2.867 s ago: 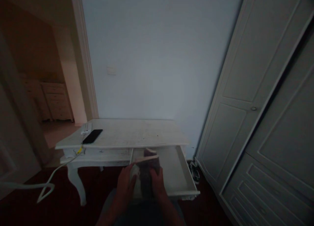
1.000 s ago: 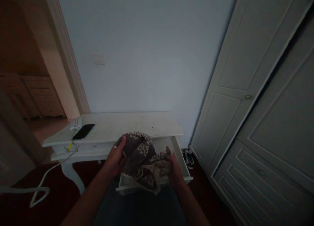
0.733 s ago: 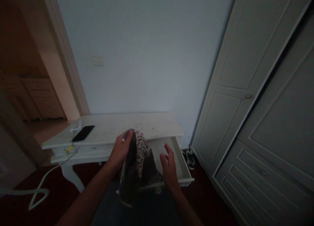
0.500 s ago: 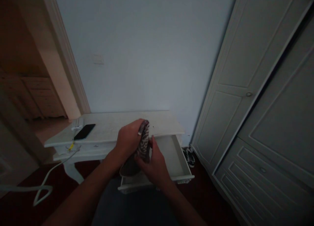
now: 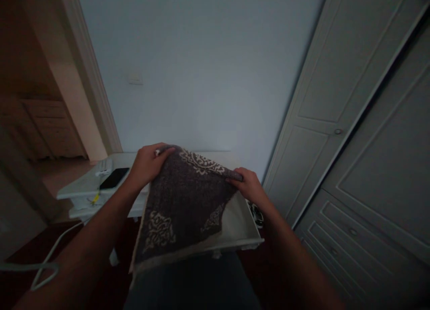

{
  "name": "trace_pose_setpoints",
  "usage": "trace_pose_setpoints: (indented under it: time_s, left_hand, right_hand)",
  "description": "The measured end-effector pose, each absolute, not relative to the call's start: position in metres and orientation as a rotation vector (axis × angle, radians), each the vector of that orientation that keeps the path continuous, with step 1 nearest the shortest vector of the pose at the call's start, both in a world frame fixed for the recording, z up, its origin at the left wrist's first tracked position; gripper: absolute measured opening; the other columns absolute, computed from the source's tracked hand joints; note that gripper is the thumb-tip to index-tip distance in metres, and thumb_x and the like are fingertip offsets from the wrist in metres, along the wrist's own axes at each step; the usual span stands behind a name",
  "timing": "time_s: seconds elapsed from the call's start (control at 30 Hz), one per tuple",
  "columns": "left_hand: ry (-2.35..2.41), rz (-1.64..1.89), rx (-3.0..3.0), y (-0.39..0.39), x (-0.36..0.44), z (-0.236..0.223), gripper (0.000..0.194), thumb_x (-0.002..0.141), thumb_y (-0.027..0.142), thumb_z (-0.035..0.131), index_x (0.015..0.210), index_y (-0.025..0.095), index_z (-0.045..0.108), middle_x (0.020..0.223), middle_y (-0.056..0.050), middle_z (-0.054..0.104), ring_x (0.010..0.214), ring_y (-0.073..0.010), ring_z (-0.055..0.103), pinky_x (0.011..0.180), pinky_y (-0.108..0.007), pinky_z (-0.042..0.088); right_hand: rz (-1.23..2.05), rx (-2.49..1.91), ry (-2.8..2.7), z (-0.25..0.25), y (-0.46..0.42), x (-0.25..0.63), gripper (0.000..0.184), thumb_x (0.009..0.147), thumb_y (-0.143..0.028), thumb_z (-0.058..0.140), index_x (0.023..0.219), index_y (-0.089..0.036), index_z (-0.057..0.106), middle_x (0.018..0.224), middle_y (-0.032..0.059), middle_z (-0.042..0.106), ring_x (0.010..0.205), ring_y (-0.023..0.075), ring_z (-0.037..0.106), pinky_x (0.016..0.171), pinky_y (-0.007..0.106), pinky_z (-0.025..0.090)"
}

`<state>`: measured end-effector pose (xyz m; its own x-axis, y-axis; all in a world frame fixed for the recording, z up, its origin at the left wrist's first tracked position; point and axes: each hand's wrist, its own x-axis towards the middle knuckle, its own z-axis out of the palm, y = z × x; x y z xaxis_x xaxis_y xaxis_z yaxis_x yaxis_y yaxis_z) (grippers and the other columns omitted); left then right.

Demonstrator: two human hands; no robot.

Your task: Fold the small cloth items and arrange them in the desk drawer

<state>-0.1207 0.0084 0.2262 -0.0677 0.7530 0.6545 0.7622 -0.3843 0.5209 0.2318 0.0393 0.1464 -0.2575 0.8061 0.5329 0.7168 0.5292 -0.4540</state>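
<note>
A: Quick rundown pls. Take the cloth as ctr of the clock. Where's it at?

B: Dk brown-grey cloth (image 5: 188,202), cream scroll pattern, held up in front of the desk (image 5: 80,187), hanging down over the drawer (image 5: 240,222). Lower edge is pale, nr the person's legs (image 5: 195,285) at 6 o'clk.

A: Hands?

B: Both pinching it, thumb vs fingers. L hand (image 5: 149,162) at 10–11 has the upper L corner; R hand (image 5: 250,184) btwn 2 & 3 has the upper R end. Top edge slopes down to the R hand.

A: And the surface?

B: Desk's white, top looks worn; cloth hides most of the middle. Blk phone (image 5: 114,178) lies on it btwn 9 & 10, white power strip (image 5: 105,165) just behind. Yellow tag (image 5: 96,197) at the front edge, abt 9. Drawer's pulled out; its bare pale bottom shows btwn 3 & 4.

A: Rest of the rm?

B: Dim. Lt blue wall (image 5: 201,68) at 12, switch (image 5: 135,79) at 11. Doorway frame (image 5: 90,72) btwn 10 & 11, pale wood drawers (image 5: 53,126) beyond, abt 10. Grey wardrobe (image 5: 336,153) w/ round knobs, btwn 2 & 3. Shoes (image 5: 258,217) just past the drawer, abt 3, partly hidden. White cable (image 5: 45,274) loops at 8; dk red floor (image 5: 257,265) at 4.
</note>
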Motion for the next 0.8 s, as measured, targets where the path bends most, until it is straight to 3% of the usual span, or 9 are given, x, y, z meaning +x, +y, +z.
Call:
trace_pose_setpoints:
  time_s: [0.17,0.33,0.47,0.63,0.73,0.8]
  left_hand:
    - [-1.806,-1.794,-2.194,0.022,-0.114,0.215,0.051,0.089,0.063,0.062,0.104,0.018,0.082,0.102,-0.006,0.083,0.097,-0.0253,0.071,0.088,-0.032,0.054]
    - [-1.789,-1.796,-2.172,-0.012,-0.106,0.197,0.050,0.088,0.066,0.061,0.101,0.023,0.082,0.103,-0.005,0.082,0.101,-0.0278,0.071,0.096,-0.034,0.055]
    - [-1.932,-1.669,-2.390,-0.061,-0.113,0.140,0.046,0.087,0.067,0.064,0.101,0.027,0.083,0.103,-0.003,0.082,0.101,-0.0291,0.071,0.096,-0.034,0.056]
    - [-2.315,-1.421,-2.798,-0.114,-0.119,0.040,0.035,0.088,0.061,0.068,0.100,0.033,0.084,0.097,-0.002,0.082,0.093,-0.0299,0.074,0.086,-0.033,0.057]
    - [-2.377,-1.353,-2.830,-0.113,-0.118,0.010,0.031,0.090,0.059,0.066,0.093,0.033,0.083,0.095,-0.003,0.082,0.097,-0.0310,0.074,0.090,-0.034,0.056]
    - [-2.379,-1.231,-2.761,-0.094,-0.114,0.007,0.026,0.091,0.055,0.067,0.094,0.034,0.081,0.093,-0.003,0.082,0.097,-0.0312,0.074,0.092,-0.035,0.055]
  right_hand:
    - [0.067,-1.193,-1.903,0.169,0.055,0.244,0.015,0.083,-0.035,0.077,0.084,-0.022,0.069,0.088,0.0030,0.067,0.086,0.0214,0.060,0.078,0.030,0.042]
    - [0.405,-1.060,-1.787,0.169,0.031,0.266,0.030,0.078,-0.047,0.081,0.083,-0.023,0.064,0.073,-0.0033,0.062,0.072,0.0185,0.056,0.068,0.028,0.043]
    - [0.724,-1.085,-1.847,0.139,-0.008,0.293,0.034,0.072,-0.046,0.086,0.084,-0.023,0.065,0.074,-0.0043,0.062,0.071,0.0179,0.057,0.067,0.027,0.044]
    - [1.080,-1.182,-2.050,0.073,-0.050,0.314,0.022,0.075,-0.037,0.082,0.083,-0.023,0.068,0.079,-0.0033,0.066,0.076,0.0201,0.061,0.068,0.028,0.045]
    - [1.082,-1.254,-2.103,0.044,-0.048,0.313,0.016,0.078,-0.033,0.077,0.087,-0.023,0.069,0.081,-0.0024,0.069,0.077,0.0216,0.064,0.069,0.028,0.046]
    - [0.900,-1.335,-2.145,0.036,-0.033,0.305,0.017,0.080,-0.031,0.076,0.093,-0.023,0.069,0.088,-0.0002,0.072,0.086,0.0238,0.066,0.075,0.030,0.047]
